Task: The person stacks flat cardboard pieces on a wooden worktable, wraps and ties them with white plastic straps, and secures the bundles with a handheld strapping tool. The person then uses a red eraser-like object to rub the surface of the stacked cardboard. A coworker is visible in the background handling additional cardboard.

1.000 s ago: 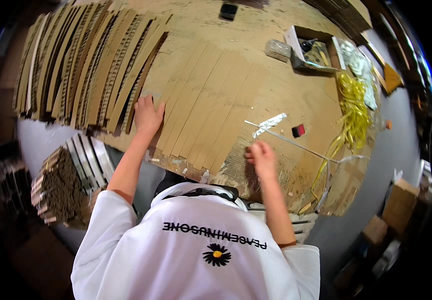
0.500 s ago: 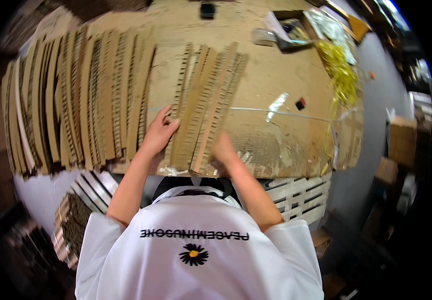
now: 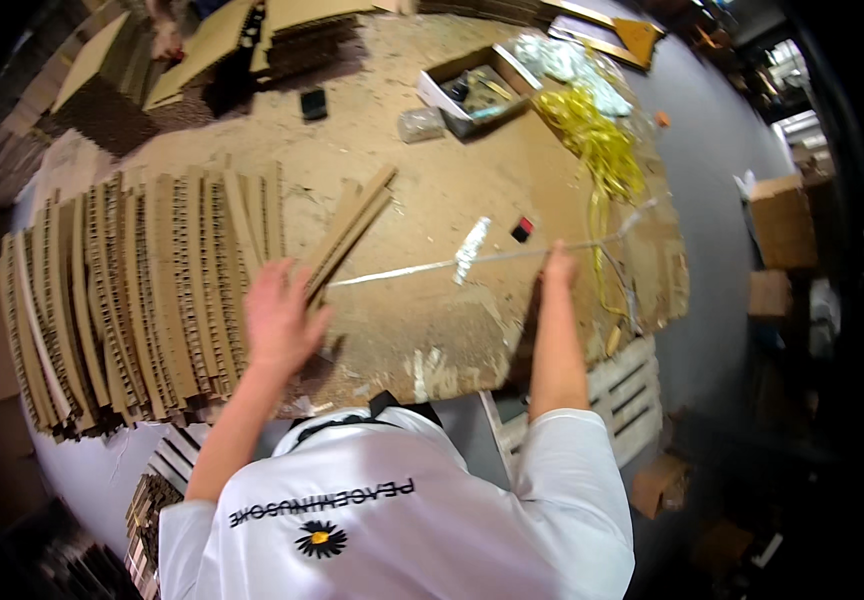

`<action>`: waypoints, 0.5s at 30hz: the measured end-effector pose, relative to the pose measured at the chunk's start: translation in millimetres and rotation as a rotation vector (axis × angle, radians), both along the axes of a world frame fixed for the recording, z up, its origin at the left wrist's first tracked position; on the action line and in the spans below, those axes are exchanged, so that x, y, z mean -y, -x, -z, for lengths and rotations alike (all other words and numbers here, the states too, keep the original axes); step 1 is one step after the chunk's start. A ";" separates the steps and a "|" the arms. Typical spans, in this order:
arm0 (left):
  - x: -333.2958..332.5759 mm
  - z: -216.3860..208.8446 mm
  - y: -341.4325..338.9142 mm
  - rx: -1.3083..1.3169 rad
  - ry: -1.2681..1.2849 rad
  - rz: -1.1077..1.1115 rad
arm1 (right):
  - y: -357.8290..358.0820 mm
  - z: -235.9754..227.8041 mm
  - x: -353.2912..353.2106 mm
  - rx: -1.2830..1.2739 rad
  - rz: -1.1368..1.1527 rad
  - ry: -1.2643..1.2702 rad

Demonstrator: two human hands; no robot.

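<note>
My left hand [image 3: 287, 315] is at the right end of a long row of corrugated cardboard strips [image 3: 167, 290] standing side by side. Its thumb and fingers are round the near ends of a few loose strips [image 3: 357, 225], which lean away to the right. How firmly they are gripped is partly hidden. Over on the right, my right hand [image 3: 558, 266] has its fingers drawn together on a thin white strap [image 3: 412, 270]. The strap runs across the cardboard-covered table [image 3: 402, 340], passing by the loose strips.
Yellow strapping [image 3: 592, 150] lies in a tangle beside an open box [image 3: 462, 120] of small items. A small red-and-black block [image 3: 522, 230] and a black block [image 3: 313, 104] rest on the table. Cardboard stacks [image 3: 302, 45] stand at the far left, near another person's hand [image 3: 167, 42].
The bundle of strips from the middle has gone left towards the row, with a few left leaning. My right hand has let go of the strips and moved right to the strap. The view has shifted.
</note>
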State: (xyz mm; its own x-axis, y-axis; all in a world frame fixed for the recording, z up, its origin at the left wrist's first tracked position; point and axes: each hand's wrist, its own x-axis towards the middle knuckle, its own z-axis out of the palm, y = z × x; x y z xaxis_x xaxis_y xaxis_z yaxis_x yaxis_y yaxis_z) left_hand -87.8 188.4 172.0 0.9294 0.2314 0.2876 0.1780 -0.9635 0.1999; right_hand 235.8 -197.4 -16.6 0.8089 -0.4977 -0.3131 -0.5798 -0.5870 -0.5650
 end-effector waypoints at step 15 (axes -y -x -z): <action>-17.3 41.7 17.5 -0.335 0.215 -0.773 | 25.2 -43.4 -11.9 0.412 -0.095 -1.381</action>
